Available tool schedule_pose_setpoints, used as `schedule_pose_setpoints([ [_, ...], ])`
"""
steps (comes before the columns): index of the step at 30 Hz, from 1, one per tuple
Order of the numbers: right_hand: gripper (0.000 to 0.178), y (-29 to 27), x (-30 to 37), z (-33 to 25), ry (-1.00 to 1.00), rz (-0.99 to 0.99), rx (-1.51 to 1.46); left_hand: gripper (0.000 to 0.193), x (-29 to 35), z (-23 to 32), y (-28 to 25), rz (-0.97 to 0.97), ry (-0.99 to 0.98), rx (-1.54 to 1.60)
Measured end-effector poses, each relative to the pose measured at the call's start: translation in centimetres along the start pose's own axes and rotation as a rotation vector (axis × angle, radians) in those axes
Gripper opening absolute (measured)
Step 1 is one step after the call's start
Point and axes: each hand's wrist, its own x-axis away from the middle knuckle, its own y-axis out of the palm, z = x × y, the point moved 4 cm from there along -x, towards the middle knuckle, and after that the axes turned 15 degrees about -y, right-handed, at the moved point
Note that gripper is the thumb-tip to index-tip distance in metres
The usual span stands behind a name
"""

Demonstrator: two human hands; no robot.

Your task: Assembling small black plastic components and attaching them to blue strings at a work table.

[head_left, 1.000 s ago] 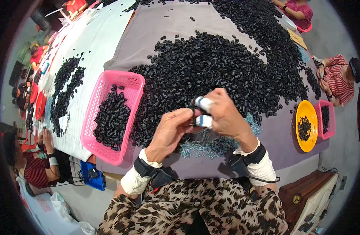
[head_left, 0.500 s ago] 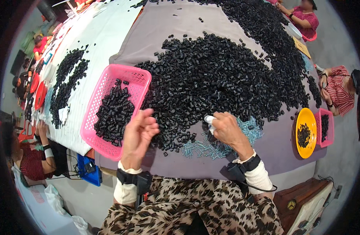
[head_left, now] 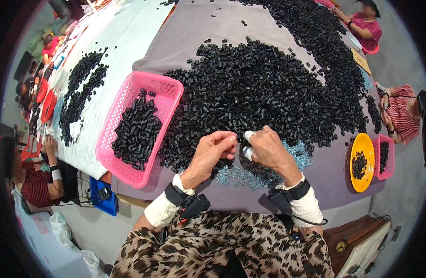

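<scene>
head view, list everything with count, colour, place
black pieces: many, black, heaped on table centre
small pieces: many, light blue, near edge
large basket: one, pink, left of heap
small basket: one, pink, right
plate: one, yellow, beside small basket
tray: one, blue, lower left
cloths: two, mauve-grey centre, white left
co-workers: at least four, reddish tops, both sides
red dishes: at least two, red, far left
garment: one, black-and-tan, bottom
left hand: one, white cuff, heap's near edge
right hand: one, white-and-blue finger wraps, beside left hand

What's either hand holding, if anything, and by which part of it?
I can't tell: the left hand shows nothing clearly gripped, and the right hand is curled, hiding anything it may hold.
</scene>
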Motion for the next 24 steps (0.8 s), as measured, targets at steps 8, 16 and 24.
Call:
schedule_pose_setpoints([
  [8, 0.013, -4.9, -0.3, -0.1, -0.115, 0.417, -0.459, 0.020, -0.5, 1.1, 0.0, -0.235, 0.003, 0.050],
  [16, 0.005, 1.7, 1.6, -2.0, -0.050, -0.017, -0.082, 0.025, -0.1, 0.9, -1.8, -0.206, 0.031, 0.070],
  [24, 0.009, -0.6, 1.7, 0.5, 0.088, 0.191, -0.164, 0.028, 0.5, 1.4, -2.3, -0.173, 0.066, 0.103],
])
